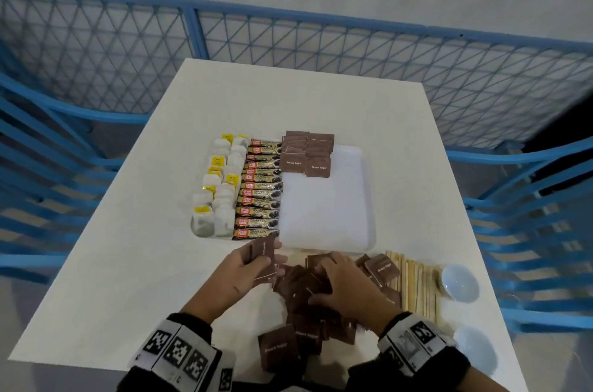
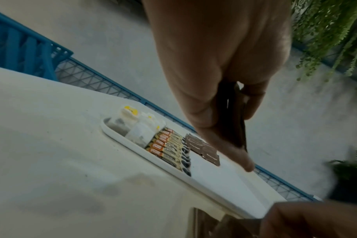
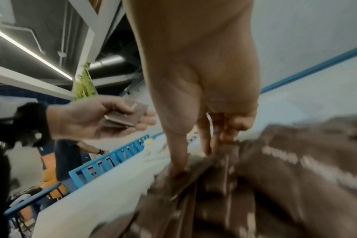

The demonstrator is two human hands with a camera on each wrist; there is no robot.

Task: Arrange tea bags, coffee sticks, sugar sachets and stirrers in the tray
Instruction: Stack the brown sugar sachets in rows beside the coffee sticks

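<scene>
our left hand grips a few sugar sachets just before the tray; our right hand, fingers curled, picks at the loose pile, farther from it.

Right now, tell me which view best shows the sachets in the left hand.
The right wrist view: the left hand lies palm-up, its grip on the fanned stack of sachets. The head view shows the stack's back face with fingers across it. The left wrist view shows only dark edges.
</scene>
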